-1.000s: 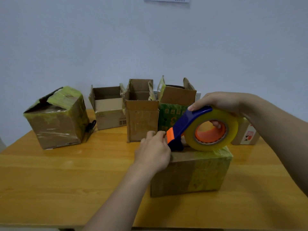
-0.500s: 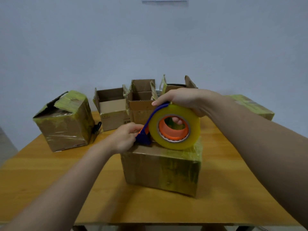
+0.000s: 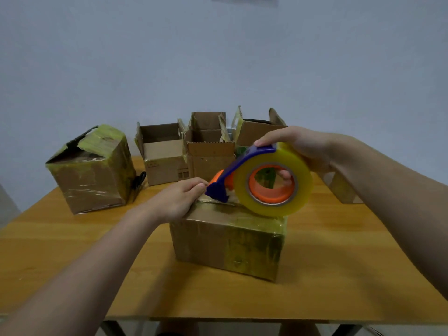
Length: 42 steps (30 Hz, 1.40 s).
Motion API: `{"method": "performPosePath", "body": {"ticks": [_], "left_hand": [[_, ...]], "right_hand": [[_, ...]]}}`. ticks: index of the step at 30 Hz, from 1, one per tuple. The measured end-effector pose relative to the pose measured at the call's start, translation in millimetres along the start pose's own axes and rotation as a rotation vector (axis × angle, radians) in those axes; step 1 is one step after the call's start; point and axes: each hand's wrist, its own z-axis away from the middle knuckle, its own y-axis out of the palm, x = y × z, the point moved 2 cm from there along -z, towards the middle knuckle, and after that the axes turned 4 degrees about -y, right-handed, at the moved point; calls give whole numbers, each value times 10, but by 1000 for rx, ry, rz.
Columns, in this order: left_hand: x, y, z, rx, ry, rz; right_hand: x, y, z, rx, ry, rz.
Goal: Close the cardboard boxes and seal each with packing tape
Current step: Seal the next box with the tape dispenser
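Roughly at the middle of the wooden surface (image 3: pixel 72 263) sits the closed cardboard box (image 3: pixel 228 241), slightly askew to the near edge and well back from it. Bare wood shows around it at 6 o'clock, at 8 o'clock beneath the left forearm, and at 4 o'clock beneath the right forearm. Its walls are brown corrugated board under glossy, yellowish film that wrinkles at the corners.

Over its top is the tape dispenser (image 3: pixel 242 163), a curved blue plastic arm with an orange tip. It carries the tape roll (image 3: pixel 300 187), a thick translucent yellow ring on an orange core. The blue head meets the box top near its left edge. The right hand (image 3: pixel 298 146) grips the dispenser from above, fingers (image 3: pixel 265 141) curled over arm and roll, one fingertip showing through the core. The left hand (image 3: pixel 177 202) rests at the box's top left corner, fingers curled, tips touching the blue head; whether they pinch a tape end cannot be told.

At 10 o'clock, well apart, stands a taped box (image 3: pixel 94 170), film-wrapped, its top torn open. A small dark thing (image 3: pixel 140 180) lies just beside it, too small to tell. At 12 o'clock three open boxes (image 3: pixel 208 156) stand close together near the far edge, flaps up, plain matte board with ragged tape scraps. At 2 o'clock another wrapped box (image 3: pixel 341 187) is partly hidden behind the right forearm. A pale, plain wall (image 3: pixel 218 57) rises behind the far edge.
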Motion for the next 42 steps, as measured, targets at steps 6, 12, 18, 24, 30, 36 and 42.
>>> {"method": "performPosePath", "body": {"ticks": [6,12,18,24,30,36,42], "left_hand": [[-78,-40,-32,-40,-18,-411],[-312,136,-51,-76,38,-484],[-270,173,2,-69,3,-566],[-293,174,49,-51,-11,-595],[-496,184,-29,-59,3,-628],[-591,446,-1,-26,109,-571],[-559,424,-11,-15,112,-590]], "right_hand": [[-85,-79,106,-69,-48,67],[60,91,99,-46,-79,260],[-71,-33,202,43,-17,83],[-154,-300,341,16,53,126],[-190,-193,278,-20,-32,248],[-322,-317,377,34,19,97],[-493,-467,454,110,65,44]]}}
